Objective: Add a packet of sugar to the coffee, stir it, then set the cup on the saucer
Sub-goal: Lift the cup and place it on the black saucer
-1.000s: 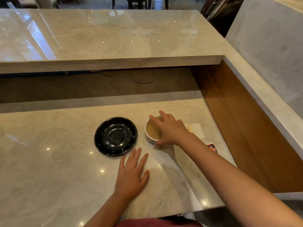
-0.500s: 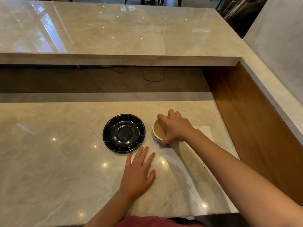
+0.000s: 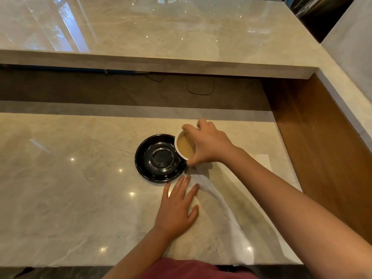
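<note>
the right hand (image 3: 211,146) grips the white coffee cup (image 3: 184,146) by its rim from above, fingers curled round it, over the right edge of the black saucer (image 3: 157,158) — whether it is lifted clear or touching, i cannot tell; the left hand (image 3: 177,210) lies open and flat on the marble counter (image 3: 70,188) just near of the saucer, holding nothing; the coffee looks full and the cup seems tilted — a quick move could slop it, or the base could catch the saucer's raised rim and land off-centre

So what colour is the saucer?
Glossy black saucer, with light glints on it, seen in the head view.
</note>
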Motion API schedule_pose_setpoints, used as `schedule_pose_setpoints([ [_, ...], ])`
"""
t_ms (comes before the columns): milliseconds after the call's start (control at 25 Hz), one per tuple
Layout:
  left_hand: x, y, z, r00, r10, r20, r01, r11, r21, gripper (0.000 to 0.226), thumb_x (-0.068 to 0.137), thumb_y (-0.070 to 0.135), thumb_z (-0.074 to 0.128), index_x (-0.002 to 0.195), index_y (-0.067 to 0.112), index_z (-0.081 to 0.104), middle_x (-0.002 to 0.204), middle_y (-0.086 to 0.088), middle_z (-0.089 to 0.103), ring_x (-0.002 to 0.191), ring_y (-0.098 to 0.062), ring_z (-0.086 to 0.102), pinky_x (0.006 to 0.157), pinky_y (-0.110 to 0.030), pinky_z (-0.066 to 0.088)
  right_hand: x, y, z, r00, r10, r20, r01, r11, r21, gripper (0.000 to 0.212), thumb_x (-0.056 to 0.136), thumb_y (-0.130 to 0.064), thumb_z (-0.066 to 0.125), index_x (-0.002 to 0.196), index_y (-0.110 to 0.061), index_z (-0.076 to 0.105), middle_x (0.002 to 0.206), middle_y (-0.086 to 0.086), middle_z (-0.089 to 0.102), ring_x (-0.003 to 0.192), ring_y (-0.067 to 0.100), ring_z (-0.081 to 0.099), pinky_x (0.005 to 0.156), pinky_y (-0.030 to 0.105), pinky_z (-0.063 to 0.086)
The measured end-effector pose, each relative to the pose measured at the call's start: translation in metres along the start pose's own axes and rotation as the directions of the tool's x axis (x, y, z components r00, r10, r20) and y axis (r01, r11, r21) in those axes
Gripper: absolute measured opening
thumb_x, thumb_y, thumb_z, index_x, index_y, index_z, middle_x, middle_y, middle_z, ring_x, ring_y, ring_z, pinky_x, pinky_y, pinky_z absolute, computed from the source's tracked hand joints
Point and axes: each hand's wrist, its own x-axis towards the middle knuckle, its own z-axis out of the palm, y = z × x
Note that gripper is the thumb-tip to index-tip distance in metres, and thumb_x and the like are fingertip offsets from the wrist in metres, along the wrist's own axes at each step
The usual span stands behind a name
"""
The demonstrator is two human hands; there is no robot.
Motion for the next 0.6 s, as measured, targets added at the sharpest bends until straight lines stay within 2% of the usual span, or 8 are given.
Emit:
schedule_pose_setpoints([
  [440,0.001,0.0,-0.002,1.0,0.008,0.006,-0.008,1.0,0.001,0.055,0.089,0.045,0.035,0.14,0.026,0.03,0.151,-0.009,0.027,0.14,-0.02,0.009,0.109,-0.051,0.006,0.039,-0.059,0.016,0.989,-0.142,0.039,0.142,0.99,-0.002,0.097,0.051,-0.05,0.078,0.131,-0.028,0.028,0.127,0.014,0.036,0.113,0.033,0.036,0.07,0.038,0.041],
  [600,0.0,0.0,-0.004,1.0,0.008,0.011,-0.008,1.0,-0.014,0.055,0.09,0.046,0.034,0.141,0.026,0.028,0.152,-0.008,0.027,0.14,-0.021,0.009,0.11,-0.054,0.008,0.044,-0.067,0.024,0.985,-0.157,0.077,0.159,0.987,-0.016,0.097,0.053,-0.051,0.079,0.132,-0.026,0.028,0.13,0.015,0.036,0.116,0.034,0.035,0.075,0.042,0.045],
])
